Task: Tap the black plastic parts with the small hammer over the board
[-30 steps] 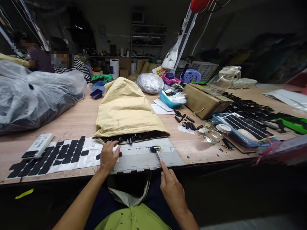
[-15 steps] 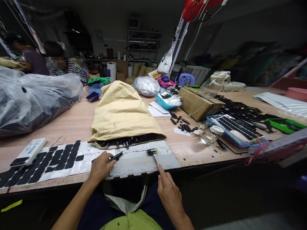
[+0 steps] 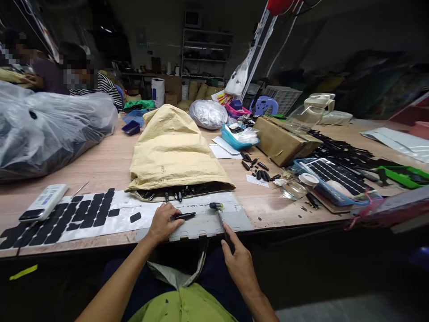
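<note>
My left hand (image 3: 165, 222) is closed on a slim black handle-like piece (image 3: 186, 215), which points right over the grey board (image 3: 204, 228). My right hand (image 3: 240, 257) grips a small hammer (image 3: 220, 219) by its handle. The hammer's black and yellowish head rests on or just above the board, right of the black piece's tip. Behind both hands stands a tan sack (image 3: 177, 152), its open mouth facing me with several black, shiny-tipped pieces inside. A white sheet (image 3: 124, 228) bearing black rounded patches (image 3: 87, 212) lies to the left.
A white device (image 3: 45, 202) sits at left below a large plastic bag (image 3: 56, 134). To the right are loose black pieces (image 3: 261, 174), a cardboard box (image 3: 284, 141), a blue tray (image 3: 365, 201) and a green tray (image 3: 402, 183). Two people sit at far left.
My left hand has moved right with the black piece, bringing it closer to the hammer and uncovering a black patch on the white sheet. The whole view has shifted slightly.
</note>
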Tool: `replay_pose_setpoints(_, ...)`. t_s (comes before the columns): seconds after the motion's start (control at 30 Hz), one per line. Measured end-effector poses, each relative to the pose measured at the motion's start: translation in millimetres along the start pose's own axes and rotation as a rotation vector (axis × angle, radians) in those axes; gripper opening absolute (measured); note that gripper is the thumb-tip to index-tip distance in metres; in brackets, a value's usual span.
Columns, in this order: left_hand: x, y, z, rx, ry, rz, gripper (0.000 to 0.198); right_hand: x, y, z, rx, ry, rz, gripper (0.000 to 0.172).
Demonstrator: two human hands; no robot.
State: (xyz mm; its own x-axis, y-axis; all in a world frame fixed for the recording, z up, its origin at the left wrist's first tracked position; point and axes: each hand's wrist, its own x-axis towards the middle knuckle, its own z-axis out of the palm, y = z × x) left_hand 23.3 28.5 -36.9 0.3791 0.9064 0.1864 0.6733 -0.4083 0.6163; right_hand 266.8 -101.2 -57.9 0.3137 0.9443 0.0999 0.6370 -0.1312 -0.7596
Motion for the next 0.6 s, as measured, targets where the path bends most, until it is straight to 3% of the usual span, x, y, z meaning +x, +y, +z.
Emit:
replay_pose_setpoints(0.1, -1.0, 0.9, -0.3, -0.001, 0.003, -0.009, 0.015, -7.6, -10.9, -0.6, 0.163, -0.057, 0.075, 0.055)
replay_pose_setpoints(0.17, -1.0, 1.5, 0.3, -0.003, 0.003, -0.017, 0.016, -15.6, -24.3, 2.2, 0.254, -0.163, 0.107, 0.059)
replay_pose_setpoints(0.3, -0.3, 0.7, 1.8, -0.017, 0.011, -0.028, 0.016, -26.6, -48.1, 14.2, 0.364, -0.288, 0.043, 0.058)
replay_pose_setpoints(0.6, 1.2, 5.2, -1.6, -0.001, -0.034, -0.07, 0.007, -28.2, -66.3, 23.3, 0.258, -0.244, -0.096, 0.05)
